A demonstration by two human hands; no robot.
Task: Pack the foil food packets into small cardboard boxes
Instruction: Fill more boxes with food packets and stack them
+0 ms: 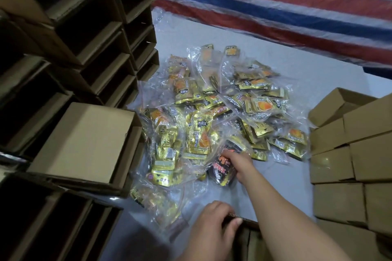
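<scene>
Black foil packet point(221, 172) pinched by right hand point(240, 164) for packing; left hand point(213, 219) grips open box rim point(248, 221), steadying it.

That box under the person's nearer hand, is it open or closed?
Open. The left hand grips the top edge of the cardboard box, and its dark inside shows below that edge. Whether it holds packets, cannot tell.

My right hand point(237, 162) grips a black packet point(221, 172) at the near edge of the heap of gold foil packets point(212, 116) in clear bags. My left hand point(214, 218) holds the rim of an open box point(250, 237) just below. Closed boxes point(350, 154) are stacked right, open ones point(84, 59) left.
</scene>
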